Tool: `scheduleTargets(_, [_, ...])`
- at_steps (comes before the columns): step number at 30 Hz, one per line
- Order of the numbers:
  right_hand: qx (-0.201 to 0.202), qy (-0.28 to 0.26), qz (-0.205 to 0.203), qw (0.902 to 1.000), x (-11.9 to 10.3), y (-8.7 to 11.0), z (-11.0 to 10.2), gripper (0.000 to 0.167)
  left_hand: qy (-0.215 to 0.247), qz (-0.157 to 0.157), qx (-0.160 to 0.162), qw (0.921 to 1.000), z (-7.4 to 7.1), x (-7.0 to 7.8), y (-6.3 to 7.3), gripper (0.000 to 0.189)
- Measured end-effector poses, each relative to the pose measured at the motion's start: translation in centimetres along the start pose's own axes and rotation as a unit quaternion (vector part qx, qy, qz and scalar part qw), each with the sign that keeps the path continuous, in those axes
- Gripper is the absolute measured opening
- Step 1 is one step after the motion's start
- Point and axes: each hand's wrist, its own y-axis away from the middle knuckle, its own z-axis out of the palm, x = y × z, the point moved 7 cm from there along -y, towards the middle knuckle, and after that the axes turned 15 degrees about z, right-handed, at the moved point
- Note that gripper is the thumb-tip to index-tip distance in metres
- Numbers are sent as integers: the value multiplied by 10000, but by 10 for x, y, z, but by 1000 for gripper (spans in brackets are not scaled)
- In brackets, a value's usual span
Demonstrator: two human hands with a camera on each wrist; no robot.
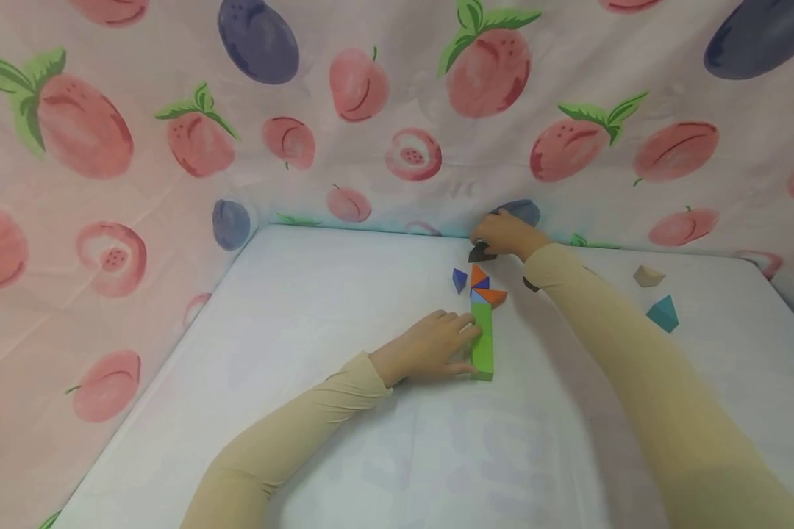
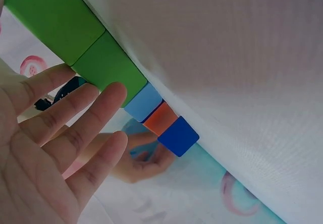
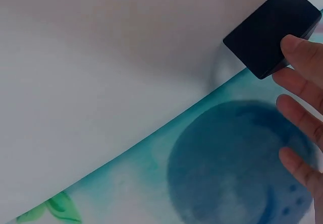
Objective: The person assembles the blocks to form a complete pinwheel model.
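Just past the row of blocks: a black block, near the far edge of the tabletop and nearly in line with the row's far end; whether its base touches the surface cannot be told.

Right hand: thumb and fingertip pinch the black block, the remaining fingers spread away from it; of the two hands, this one is nearer the row's far end.

Left hand: fingers straight and spread along the left side of two green blocks, not wrapped around them; how firmly they press cannot be told.

Long axis: the row runs away from the person, green blocks nearest, then a light blue wedge, with orange wedges and a dark blue wedge at the far end.

Far edge: patterned cloth rises close behind the right hand, leaving seemingly little room beyond.

Open room: white surface stretches broadly left of a loose blue piece; rightward, the right sleeve crosses overhead, partly hiding a dark piece, with beige and teal pieces farther out.
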Motion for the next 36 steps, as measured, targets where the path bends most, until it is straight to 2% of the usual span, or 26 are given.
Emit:
scheduleTargets(9, [179,19,-477,9987,-32,-11,-5,22,-26,1,34,10000,1,-1,0,63])
scheduleTargets(23, [188,516,-1022,9932,-82,-16,-13,23,-291,48,142,9995,-2,0,0,61])
scheduleTargets(30, [166,502,-1028,9933,-92,-7,-14,24,-275,31,107,9996,-1,0,-1,61])
scheduleTargets(36, [179,588,-1062,9924,-92,3,-10,33,-302,47,54,9995,-1,1,0,61])
